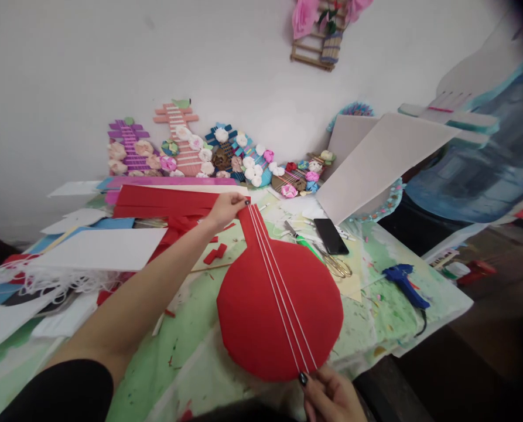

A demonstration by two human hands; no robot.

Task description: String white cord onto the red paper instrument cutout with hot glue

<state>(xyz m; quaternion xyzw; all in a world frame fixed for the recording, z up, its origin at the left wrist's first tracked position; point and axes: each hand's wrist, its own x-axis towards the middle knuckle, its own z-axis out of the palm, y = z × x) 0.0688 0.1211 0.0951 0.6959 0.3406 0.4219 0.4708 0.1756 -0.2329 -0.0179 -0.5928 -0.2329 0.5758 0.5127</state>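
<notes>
A red paper-covered cutout shaped like a round-bodied lute [248, 310] lies over the table, its short neck pointing away from me. Three white strings [280, 285] run down its face from the neck's top to the lower rim. My left hand [228, 210] is closed in a pinch at the top of the neck, where the strings end. At the lower edge my right hand [334, 395] pinches the strings' near ends against the rim; its fingertips are partly hidden. The strings look straight between both hands.
Red paper strips [164, 201], white boards [103, 249] and tangled white string [63, 281] lie left. A phone [330, 236], scissors [338, 266], a green-handled cutter [307, 245] and a blue glue gun [405, 285] lie right. Flower-decorated crafts [186, 146] line the wall.
</notes>
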